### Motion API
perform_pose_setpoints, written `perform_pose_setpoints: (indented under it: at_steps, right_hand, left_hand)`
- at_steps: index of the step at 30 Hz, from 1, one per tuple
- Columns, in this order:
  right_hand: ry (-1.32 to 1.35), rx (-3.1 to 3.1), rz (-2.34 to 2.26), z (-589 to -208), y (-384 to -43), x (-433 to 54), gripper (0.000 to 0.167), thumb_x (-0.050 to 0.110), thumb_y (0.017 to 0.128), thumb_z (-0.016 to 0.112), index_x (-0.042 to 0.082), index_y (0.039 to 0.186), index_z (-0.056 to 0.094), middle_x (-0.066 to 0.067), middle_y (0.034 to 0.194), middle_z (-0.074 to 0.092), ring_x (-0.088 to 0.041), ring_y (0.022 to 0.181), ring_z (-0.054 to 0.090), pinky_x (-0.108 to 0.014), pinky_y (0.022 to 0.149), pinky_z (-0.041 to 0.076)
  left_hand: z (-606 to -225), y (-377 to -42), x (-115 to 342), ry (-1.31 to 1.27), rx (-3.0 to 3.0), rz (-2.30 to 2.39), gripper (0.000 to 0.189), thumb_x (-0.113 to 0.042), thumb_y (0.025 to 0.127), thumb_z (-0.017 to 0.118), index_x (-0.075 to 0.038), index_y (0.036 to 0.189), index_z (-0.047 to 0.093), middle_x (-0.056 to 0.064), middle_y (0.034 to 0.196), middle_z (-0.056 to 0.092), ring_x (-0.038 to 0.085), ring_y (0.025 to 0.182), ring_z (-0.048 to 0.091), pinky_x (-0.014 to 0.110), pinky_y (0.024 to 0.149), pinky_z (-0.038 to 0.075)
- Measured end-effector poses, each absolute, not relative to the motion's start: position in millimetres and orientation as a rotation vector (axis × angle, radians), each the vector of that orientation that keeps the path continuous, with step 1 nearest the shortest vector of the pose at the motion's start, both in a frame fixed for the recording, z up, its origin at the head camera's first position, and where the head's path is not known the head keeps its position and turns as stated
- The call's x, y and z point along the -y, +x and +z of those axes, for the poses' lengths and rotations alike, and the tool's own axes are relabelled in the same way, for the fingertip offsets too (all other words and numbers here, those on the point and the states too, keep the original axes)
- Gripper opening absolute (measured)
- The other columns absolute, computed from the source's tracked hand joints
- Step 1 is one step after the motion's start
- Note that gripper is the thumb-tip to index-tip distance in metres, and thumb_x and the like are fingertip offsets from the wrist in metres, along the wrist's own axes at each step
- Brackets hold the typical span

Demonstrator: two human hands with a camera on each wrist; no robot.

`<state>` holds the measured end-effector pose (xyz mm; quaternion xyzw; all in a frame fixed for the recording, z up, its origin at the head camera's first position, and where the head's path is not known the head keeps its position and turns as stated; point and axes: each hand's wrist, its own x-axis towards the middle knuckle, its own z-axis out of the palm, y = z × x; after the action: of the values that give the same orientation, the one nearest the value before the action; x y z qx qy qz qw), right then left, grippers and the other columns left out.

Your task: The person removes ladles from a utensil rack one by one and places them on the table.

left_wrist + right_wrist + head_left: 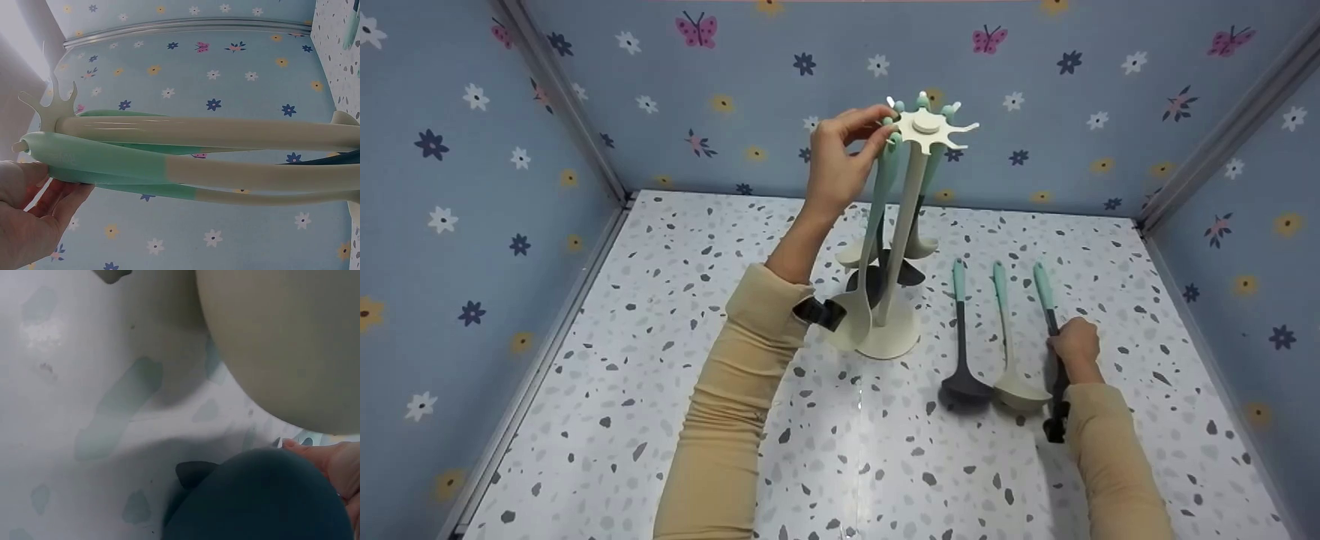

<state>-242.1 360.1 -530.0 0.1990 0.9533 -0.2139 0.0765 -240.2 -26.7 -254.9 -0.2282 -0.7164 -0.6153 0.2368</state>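
A cream utensil stand (905, 225) holds several mint-handled kitchen utensils on its hooked top. My left hand (840, 161) pinches at the top of a mint handle there, beside a cream spoon-like utensil (864, 277) hanging in front. The left wrist view shows the fingers of that hand (48, 216) against the mint handles (95, 154). On the table, my right hand (1076, 346) grips the shaft of a dark utensil with a mint handle (1043, 285). Its rounded dark head (259, 500) shows in the right wrist view but is hidden by the forearm from above.
A dark ladle (964, 382) and a cream ladle (1018, 388), both mint-handled, lie side by side left of my right hand. The speckled table (660, 420) is bounded by flowered blue panels (840, 82) at the back and sides.
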Motion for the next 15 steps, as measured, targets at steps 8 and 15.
perform_pose_setpoints:
  at_steps: [8, 15]
  right_hand:
    - [0.584, -2.861, -0.627, -531.7, -242.3, -360.0, 0.022, 0.002, 0.077, 0.063, -0.015, 0.09, 0.058, -0.024, 0.081, 0.059, -0.028, 0.069, 0.055, -0.038, 0.063, 0.047]
    - [0.583, -2.868, -0.638, -534.7, -242.0, -361.9, 0.025, 0.003, 0.076, 0.063, -0.015, 0.092, 0.057, -0.025, 0.084, 0.058, -0.032, 0.073, 0.056, -0.041, 0.066, 0.046]
  left_hand:
    - [-254.3, -238.9, 26.8, -0.616, 1.96, -1.689, 0.017, 0.0, 0.084, 0.058, 0.011, 0.096, 0.063, 0.018, 0.09, 0.061, 0.02, 0.08, 0.058, 0.022, 0.071, 0.048]
    - [-253.1, -238.1, 26.7, -0.606, 1.982, -1.706, 0.017, 0.0, 0.084, 0.057, 0.011, 0.096, 0.062, 0.019, 0.093, 0.06, 0.02, 0.082, 0.058, 0.022, 0.074, 0.048]
